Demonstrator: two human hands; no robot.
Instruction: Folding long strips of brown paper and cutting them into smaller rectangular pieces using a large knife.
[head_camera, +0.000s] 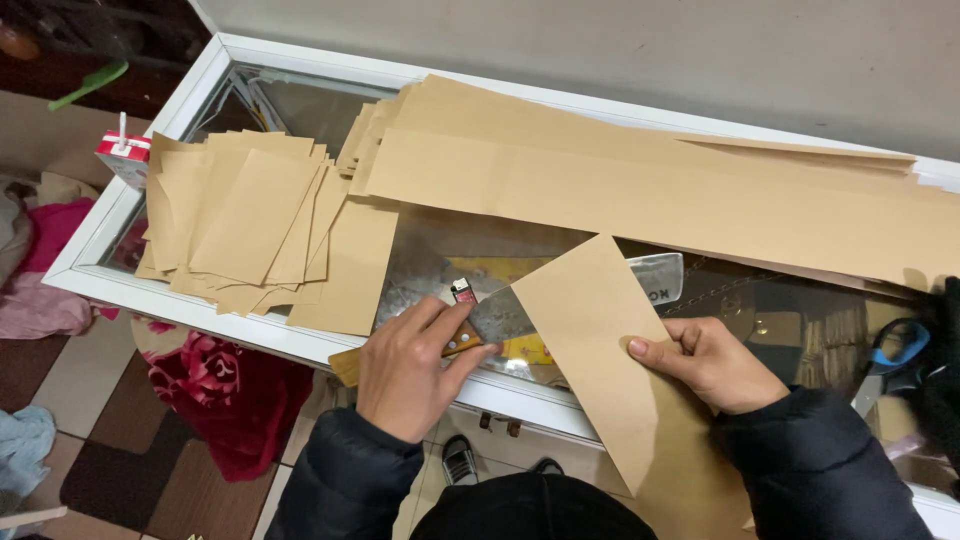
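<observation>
My left hand (408, 362) grips the wooden handle of a broad cleaver (500, 318), whose blade runs to the right under a folded strip of brown paper (590, 320). My right hand (712, 362) pinches that strip by its right edge and holds it down on the glass-topped counter (430, 262). The strip slants from upper left toward me over the counter's front edge. The blade's far end (660, 278) shows beyond the paper.
A pile of cut brown paper sheets (250, 215) lies at the left. Long brown paper strips (640, 180) lie along the back. Scissors with blue handles (890, 365) rest at the right. A small red-and-white carton (124, 155) stands on the left corner. Cloth lies on the floor.
</observation>
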